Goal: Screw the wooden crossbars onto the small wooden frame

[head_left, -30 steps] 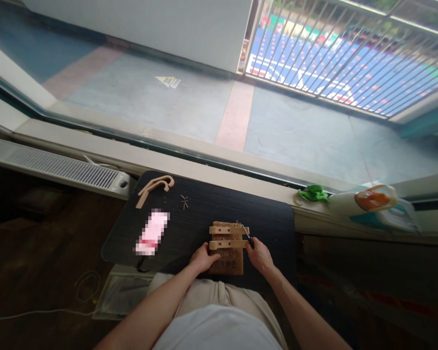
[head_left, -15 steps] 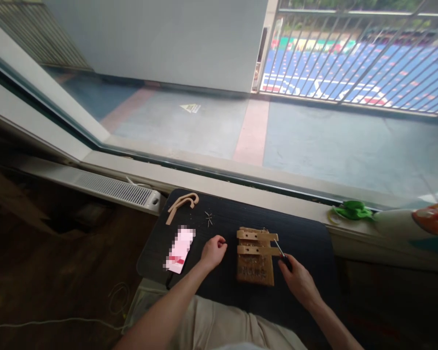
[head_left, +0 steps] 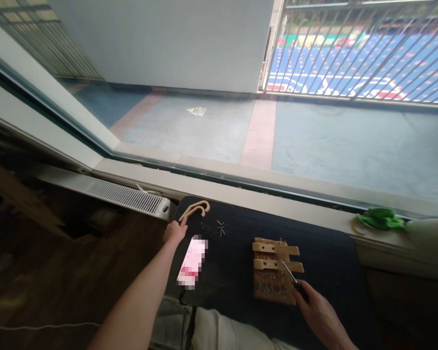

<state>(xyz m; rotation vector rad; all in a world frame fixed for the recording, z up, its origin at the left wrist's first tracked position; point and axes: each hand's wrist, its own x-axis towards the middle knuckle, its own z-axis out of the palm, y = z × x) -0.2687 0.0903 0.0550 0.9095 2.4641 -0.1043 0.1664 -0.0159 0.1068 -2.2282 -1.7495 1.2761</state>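
Observation:
My left hand (head_left: 174,233) is at the left edge of the dark table, its fingers closed on the lower end of a hook-shaped wooden piece (head_left: 195,211). Two such curved hooks lie side by side there, and which one is pinched is hard to tell. In my right hand (head_left: 320,311) is a screwdriver (head_left: 289,272) with a dark handle, its tip pointing toward the lower of two light wooden strips (head_left: 273,265). Both strips, each with dark holes, lie across a thick wooden block (head_left: 268,287) and stick out past its right side.
Several small screws (head_left: 221,228) lie loose near the hooks. A phone (head_left: 192,262) with a bright, blurred screen rests on the table (head_left: 237,272) before my lap. Beyond are the windowsill (head_left: 248,194), a radiator (head_left: 127,197) and a green cloth-like item (head_left: 381,218).
My left hand has moved left and away from me, from beside the block to the hooks. The screwdriver tip has shifted to the lower strip. The view has turned slightly left.

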